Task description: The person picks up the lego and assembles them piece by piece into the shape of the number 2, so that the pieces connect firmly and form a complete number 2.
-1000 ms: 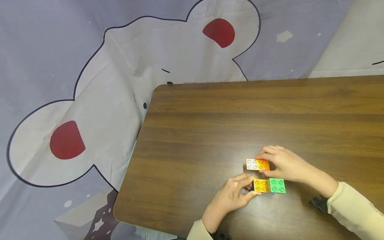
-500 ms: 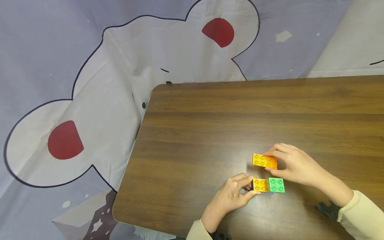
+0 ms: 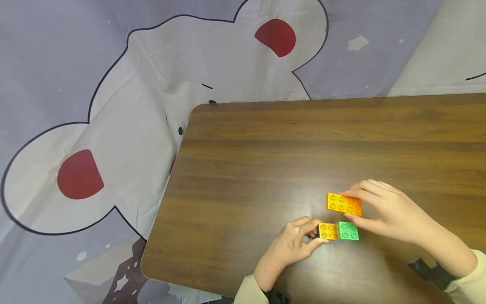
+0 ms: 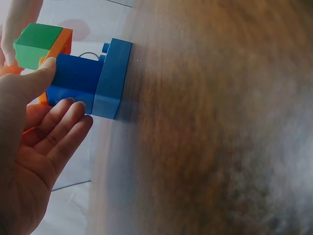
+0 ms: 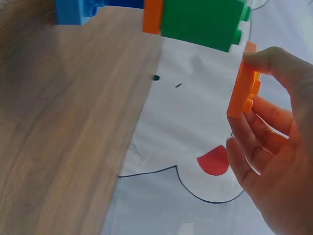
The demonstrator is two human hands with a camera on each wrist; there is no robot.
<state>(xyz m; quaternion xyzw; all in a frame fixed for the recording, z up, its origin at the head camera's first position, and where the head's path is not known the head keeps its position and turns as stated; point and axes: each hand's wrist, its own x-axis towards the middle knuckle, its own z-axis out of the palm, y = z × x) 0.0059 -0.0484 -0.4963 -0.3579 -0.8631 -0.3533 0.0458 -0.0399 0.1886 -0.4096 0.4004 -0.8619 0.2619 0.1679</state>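
My left hand (image 3: 290, 245) grips a small stack of toy building bricks standing on the table. In the left wrist view the stack has a light blue brick (image 4: 112, 81) at the bottom, then a dark blue brick (image 4: 73, 81). Above these come a thin orange brick (image 3: 327, 231) and a green brick (image 3: 348, 231), which covers one end of the orange one. My thumb lies along the orange and dark blue sides. Between thumb and fingers, my right hand (image 3: 391, 211) pinches another thin orange brick (image 3: 339, 203), studs up. It is apart from the stack, just beyond it and raised.
The brown wooden table (image 3: 258, 169) has a rounded left corner. Behind and left of it hangs a printed cloth (image 3: 152, 76) with a cartoon animal and red patches. A dark strap (image 3: 429, 272) sits at my right wrist.
My right hand has moved right and slightly up in the head view, carrying the thin orange brick, which has also tilted a little. The left hand keeps its grip on the stack.
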